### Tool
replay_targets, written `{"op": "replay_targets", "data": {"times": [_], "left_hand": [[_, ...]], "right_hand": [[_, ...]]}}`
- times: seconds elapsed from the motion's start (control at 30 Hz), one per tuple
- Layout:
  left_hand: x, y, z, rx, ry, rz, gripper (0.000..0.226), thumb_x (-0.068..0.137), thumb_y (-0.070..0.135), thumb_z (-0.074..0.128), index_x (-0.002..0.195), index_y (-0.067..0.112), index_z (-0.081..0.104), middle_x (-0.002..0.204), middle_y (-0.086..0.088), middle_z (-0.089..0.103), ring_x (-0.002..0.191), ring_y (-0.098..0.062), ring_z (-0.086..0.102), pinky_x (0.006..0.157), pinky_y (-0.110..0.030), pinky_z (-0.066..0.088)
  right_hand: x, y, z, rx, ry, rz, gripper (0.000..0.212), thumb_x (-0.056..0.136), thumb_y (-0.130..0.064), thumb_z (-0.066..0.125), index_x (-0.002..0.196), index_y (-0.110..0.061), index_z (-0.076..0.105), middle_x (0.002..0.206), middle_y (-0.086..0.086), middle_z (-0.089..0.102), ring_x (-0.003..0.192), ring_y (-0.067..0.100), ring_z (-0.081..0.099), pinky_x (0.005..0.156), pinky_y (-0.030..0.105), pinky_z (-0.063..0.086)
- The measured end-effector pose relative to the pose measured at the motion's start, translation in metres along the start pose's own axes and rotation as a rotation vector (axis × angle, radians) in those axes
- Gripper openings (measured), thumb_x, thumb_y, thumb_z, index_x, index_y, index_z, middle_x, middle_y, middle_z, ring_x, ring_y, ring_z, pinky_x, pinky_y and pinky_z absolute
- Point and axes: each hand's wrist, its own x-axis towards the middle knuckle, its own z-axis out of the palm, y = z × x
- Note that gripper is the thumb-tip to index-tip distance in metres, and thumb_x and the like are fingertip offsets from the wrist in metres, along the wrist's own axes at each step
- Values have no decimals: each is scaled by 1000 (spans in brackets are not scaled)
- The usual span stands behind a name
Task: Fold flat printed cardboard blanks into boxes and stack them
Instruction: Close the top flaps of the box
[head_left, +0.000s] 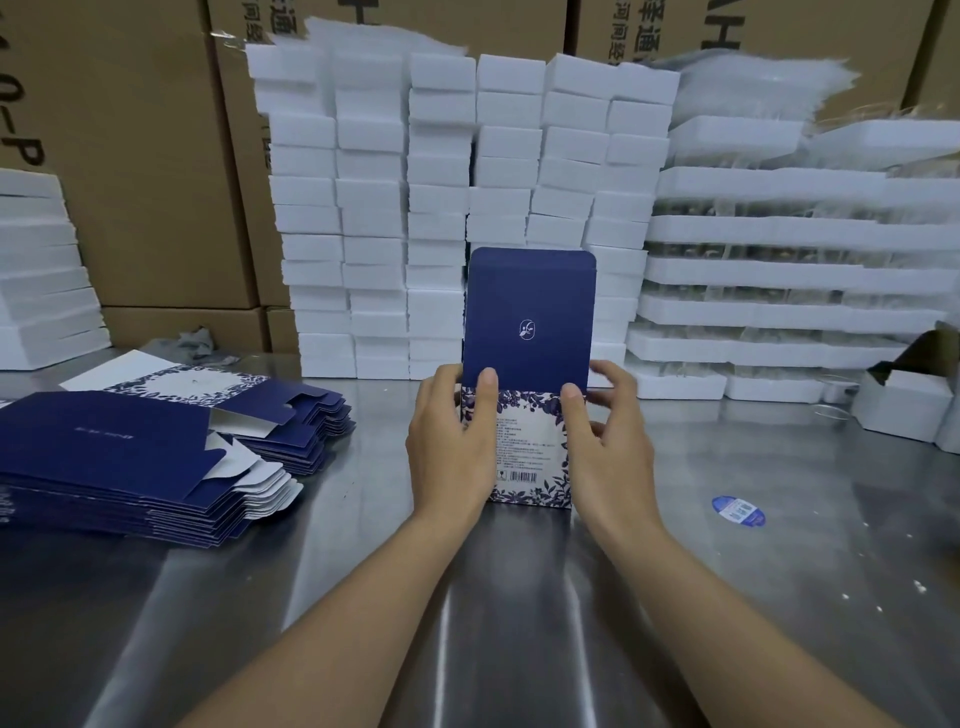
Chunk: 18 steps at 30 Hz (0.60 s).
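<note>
A navy printed box (530, 317) stands on end on the steel table (779, 545), its dark blue lid flap raised with a small white emblem on it. The lower panel is white with a blue floral border and a barcode. My left hand (452, 441) grips the box's left side, thumb on the front at the flap's fold. My right hand (608, 436) holds the right side, thumb on the front, fingers blurred behind the edge. A pile of flat navy blanks (130, 467) lies at the left.
Tall stacks of white foam blocks (441, 208) rise behind the box, foam trays (789, 270) to their right. Brown cartons (130, 156) line the back wall. A small white open box (904, 400) sits at far right, a blue sticker (737, 512) on the table.
</note>
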Motion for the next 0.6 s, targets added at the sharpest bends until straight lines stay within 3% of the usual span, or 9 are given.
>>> {"op": "replay_targets", "data": {"times": [0.1,0.2,0.33,0.4,0.47,0.53,0.6], "left_hand": [[-2,4,-3,-48,6,1,30,104,56,57,130,52,43,123,22,61,107,-3,66,91,-46,60],[-4,9,-6,8,19,79,37,105,51,56,135,58,35,131,21,54,94,0,68,83,-48,59],[-6,4,-7,148,-23,194,21,108,47,51,129,51,55,144,21,38,97,4,61,83,-39,58],[-5,2,-6,181,-42,212,17,107,47,54,120,46,64,150,20,35,116,0,58,83,-32,54],[-3,1,-5,211,-36,250,16,105,48,58,118,45,68,151,22,39,136,-4,46,84,-17,43],[-2,0,-5,196,-68,306,19,102,46,64,120,44,69,148,23,46,142,-5,41,92,-9,37],[-1,-2,-5,162,-89,351,20,101,43,68,120,41,72,143,23,52,143,-8,43,101,-4,32]], "right_hand": [[-2,0,-5,-146,3,-154,52,107,-42,52,145,-70,29,145,-19,42,96,-1,65,82,34,55],[-1,3,-5,-333,-42,-249,46,110,-40,45,144,-70,35,154,-19,32,94,-4,63,80,32,50],[1,10,-4,-374,-26,-231,33,108,-43,43,137,-56,53,152,-22,30,106,-8,56,87,31,48],[4,11,-5,-356,-17,-227,31,108,-40,46,134,-48,61,154,-22,31,121,-3,52,96,29,47],[6,10,-6,-345,-11,-258,30,107,-35,48,132,-43,63,154,-23,35,133,0,47,98,24,43],[6,9,-7,-328,-24,-309,28,104,-32,53,128,-42,63,150,-25,41,130,1,50,95,18,41],[5,9,-6,-300,-43,-330,25,101,-36,58,125,-42,64,145,-24,46,127,2,53,99,23,47]]}}
